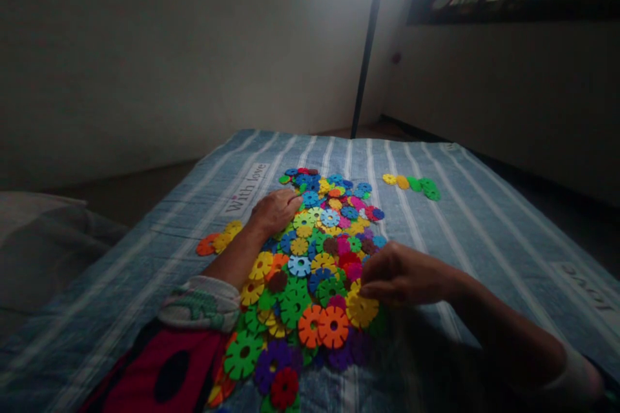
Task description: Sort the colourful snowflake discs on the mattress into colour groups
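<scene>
A heap of plastic notched discs, flower-shaped and in many colours, spreads over the middle of the striped cloth (450,251). My left hand (277,210) reaches over the heap's far left side, fingers closed, with a small green disc (303,189) at their tips. On the heap's near right side my right hand (404,273) is closed in a pinch at the upper edge of a large yellow disc (362,310). Two orange discs (333,327) lie just left of that yellow one. Nearer to me are a purple disc (271,364) and a red disc (284,388).
A short row of green discs (427,188) and yellow discs (389,179) lies apart at the far right. Left of my forearm sits a group of yellow discs (227,237) and an orange disc (207,244). A dark pole (367,51) stands beyond the far edge.
</scene>
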A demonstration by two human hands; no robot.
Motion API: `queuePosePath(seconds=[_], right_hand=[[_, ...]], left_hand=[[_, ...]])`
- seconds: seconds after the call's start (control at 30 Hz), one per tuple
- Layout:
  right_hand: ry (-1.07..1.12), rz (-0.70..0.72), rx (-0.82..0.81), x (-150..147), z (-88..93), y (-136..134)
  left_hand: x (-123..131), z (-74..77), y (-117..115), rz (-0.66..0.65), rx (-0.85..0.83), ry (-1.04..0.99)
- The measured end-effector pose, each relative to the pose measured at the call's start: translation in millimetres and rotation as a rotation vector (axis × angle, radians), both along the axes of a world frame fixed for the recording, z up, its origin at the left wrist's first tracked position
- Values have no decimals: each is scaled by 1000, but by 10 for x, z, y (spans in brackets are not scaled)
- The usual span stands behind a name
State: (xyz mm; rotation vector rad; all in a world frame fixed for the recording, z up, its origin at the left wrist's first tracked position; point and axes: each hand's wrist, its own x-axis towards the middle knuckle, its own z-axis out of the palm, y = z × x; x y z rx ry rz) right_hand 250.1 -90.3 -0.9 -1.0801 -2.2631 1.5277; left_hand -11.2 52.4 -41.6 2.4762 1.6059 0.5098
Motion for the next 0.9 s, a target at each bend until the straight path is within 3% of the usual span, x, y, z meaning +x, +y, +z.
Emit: queuePosePath(seconds=[0.27, 0.5, 0.9], right_hand=[[-269, -65, 313, -55, 78, -76], [-439, 59, 540, -134, 3, -229], [-469, 70, 548, -185, -11, -221]], left_hand=[[13, 9, -19, 25, 0, -10], [9, -17, -9, 29, 10, -35], [6, -22, 7, 15, 15, 24]])
